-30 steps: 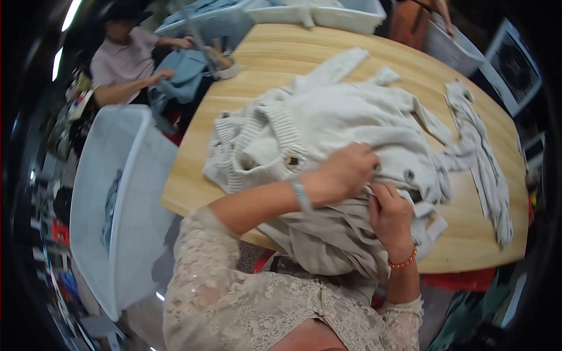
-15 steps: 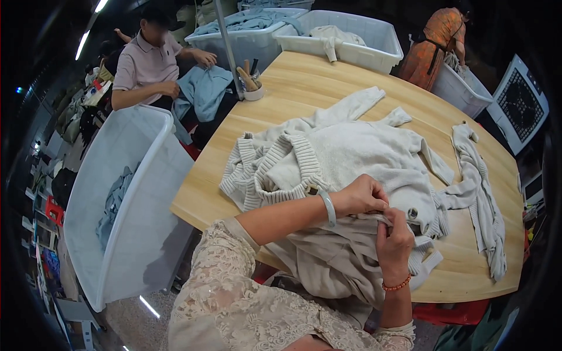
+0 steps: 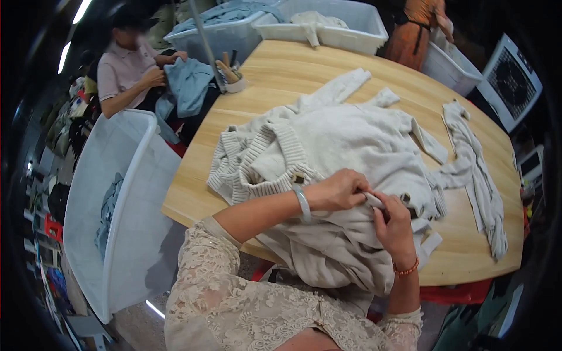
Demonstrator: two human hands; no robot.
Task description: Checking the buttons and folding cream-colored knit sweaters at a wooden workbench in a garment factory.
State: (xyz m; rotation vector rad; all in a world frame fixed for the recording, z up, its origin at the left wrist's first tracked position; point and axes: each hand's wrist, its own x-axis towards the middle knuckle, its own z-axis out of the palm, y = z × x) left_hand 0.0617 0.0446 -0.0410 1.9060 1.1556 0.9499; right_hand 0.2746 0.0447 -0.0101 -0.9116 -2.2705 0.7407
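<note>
Cream knit sweaters [image 3: 357,134] lie heaped on the wooden table [image 3: 328,67], with a ribbed neckband at the left of the heap. At its near side my left hand [image 3: 342,190] is closed in a pinch on a folded edge of a cream sweater [image 3: 333,240], which hangs over the table's front edge toward my lap. Close beside it, my right hand [image 3: 392,222] pinches the same edge between thumb and fingers. A small dark round spot, perhaps a button or label, shows just beyond the right hand. Another cream sweater [image 3: 477,175] stretches along the right side.
A white bin [image 3: 132,228] holding blue-grey cloth stands at the left. Past the table are more bins [image 3: 357,38], and a cup of tools [image 3: 235,85] sits beside a metal pole [image 3: 205,44]. A seated person [image 3: 126,70] handles a blue garment; another stands far right.
My view has shifted, so the table sits slightly higher and further left. Both hands have moved a little along the cloth edge, and the fold between them stands up more.
</note>
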